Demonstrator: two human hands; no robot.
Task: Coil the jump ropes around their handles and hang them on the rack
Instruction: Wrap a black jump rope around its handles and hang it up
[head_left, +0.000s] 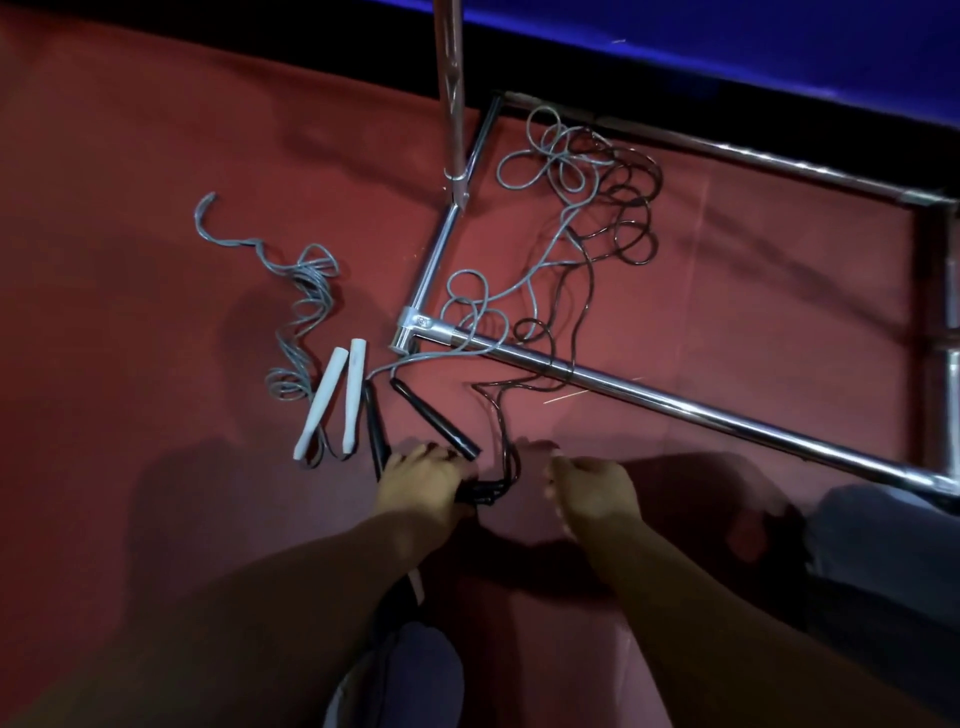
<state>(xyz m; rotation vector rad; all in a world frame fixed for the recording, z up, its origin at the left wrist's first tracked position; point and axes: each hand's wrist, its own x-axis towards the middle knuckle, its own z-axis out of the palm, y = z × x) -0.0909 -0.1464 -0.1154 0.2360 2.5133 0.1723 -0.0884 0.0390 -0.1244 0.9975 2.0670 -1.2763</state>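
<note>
left hand (421, 480) grips black handles (436, 422) with dark rope (503, 457) bunched at its fingers. right hand (589, 491) just beside bunch, fingers loosely curled, holding nothing. dark rope runs up from grip, over chrome rack base (649, 397), tangles with grey rope (545, 156). white-handled rope (332, 400) lies left of grip.

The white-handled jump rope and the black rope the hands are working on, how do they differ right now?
The white-handled jump rope lies untouched left of the rack frame; the black rope is gripped by the left hand. The white one's grey cord sits bunched by its handles; the black cord trails over the frame bar into a loose tangle. Both lie on the red floor, unhung.
</note>
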